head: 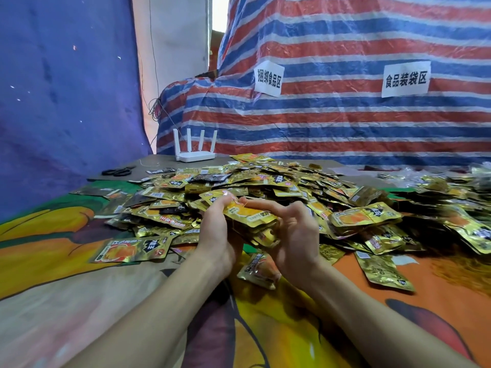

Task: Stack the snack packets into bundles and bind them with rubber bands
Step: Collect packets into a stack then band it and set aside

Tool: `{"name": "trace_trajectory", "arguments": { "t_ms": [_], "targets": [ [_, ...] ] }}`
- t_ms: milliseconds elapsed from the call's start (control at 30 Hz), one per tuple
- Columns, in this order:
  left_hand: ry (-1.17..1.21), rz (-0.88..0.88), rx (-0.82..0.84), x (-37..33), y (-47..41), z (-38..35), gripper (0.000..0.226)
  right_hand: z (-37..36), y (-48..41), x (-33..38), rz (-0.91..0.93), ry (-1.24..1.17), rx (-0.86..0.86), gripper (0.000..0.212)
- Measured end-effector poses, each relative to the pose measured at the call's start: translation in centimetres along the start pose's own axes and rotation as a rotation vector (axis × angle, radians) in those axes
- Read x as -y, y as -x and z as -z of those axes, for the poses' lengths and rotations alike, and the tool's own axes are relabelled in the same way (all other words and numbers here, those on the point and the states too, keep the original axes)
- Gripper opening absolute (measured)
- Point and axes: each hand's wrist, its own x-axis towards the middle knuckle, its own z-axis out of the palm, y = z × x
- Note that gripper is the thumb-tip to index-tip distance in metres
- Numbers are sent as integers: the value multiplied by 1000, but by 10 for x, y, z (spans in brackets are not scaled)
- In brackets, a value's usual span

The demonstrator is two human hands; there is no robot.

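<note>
Head view: my left grip (216,227) and right grip (293,235) both clasp one stack of packets (249,217) above the table (106,301). No rubber band shows yet, and the loose heap (265,179) behind remains unbundled.

Left hand (216,229), right hand (295,235) grip stack of gold packets (249,216) from both sides, above printed cloth (79,288). Loose packet heap (265,176) at 12 o'clock of hands. White router (195,155) at 11 o'clock, black scissors (117,171) at 10 o'clock.
</note>
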Motion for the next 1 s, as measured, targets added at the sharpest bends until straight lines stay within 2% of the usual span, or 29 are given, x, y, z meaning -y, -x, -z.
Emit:
{"name": "trace_trajectory", "arguments": {
  "t_ms": [67,167,300,367,433,467,533,600,767,867,900,1000],
  "targets": [
    [14,54,49,1,3,-1,40,4,-2,4,-63,-115,-2,61],
    [27,89,99,3,3,-4,37,4,-4,3,-98,-115,-70,54],
    [-7,59,117,10,4,-7,32,8,-8,1,-29,13,-380,21],
    [-54,5,106,9,2,-6,33,19,-9,8,93,188,-477,22],
    [-86,-62,70,6,-1,-4,31,26,-7,16,213,423,-361,26],
    [-102,-102,50,5,-2,-3,31,27,-4,18,231,568,-244,38],
    [-140,-171,1,4,-4,-2,31,24,-1,15,168,841,-47,69],
    [-195,-210,-41,7,-6,-2,37,20,-1,11,112,994,26,84],
    [-372,-212,52,12,-4,-1,46,30,1,18,95,1042,86,87],
    [-425,-316,110,20,-2,-6,16,31,5,23,106,1133,66,80],
    [-420,-350,108,22,0,-7,25,32,6,25,99,1146,50,77],
    [-459,-402,132,26,1,-6,77,37,8,31,87,1158,23,73]
  ]
}}
